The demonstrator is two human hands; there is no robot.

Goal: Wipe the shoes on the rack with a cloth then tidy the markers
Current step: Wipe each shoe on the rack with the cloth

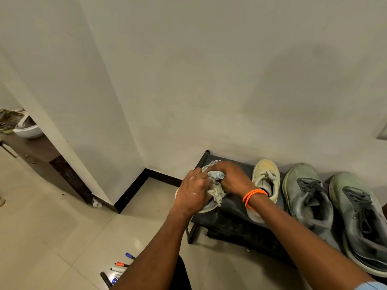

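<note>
A black shoe rack [232,208] stands against the wall. My left hand [193,192] grips a pale sneaker [217,196] at the rack's left end. My right hand [230,177], with orange bands on its wrist, holds a bunched light cloth [216,175] pressed on that sneaker. A second pale sneaker [266,181] sits to the right on the rack top. Two grey sneakers [307,197] [360,218] stand further right. Several markers [117,268] lie on the floor tiles at the bottom left, partly behind my left forearm.
A white wall runs behind the rack, with a corner and black skirting [134,187] to the left. A dark wooden table [39,149] with a white bowl [28,128] stands at the far left. Beige floor tiles [62,237] spread in front.
</note>
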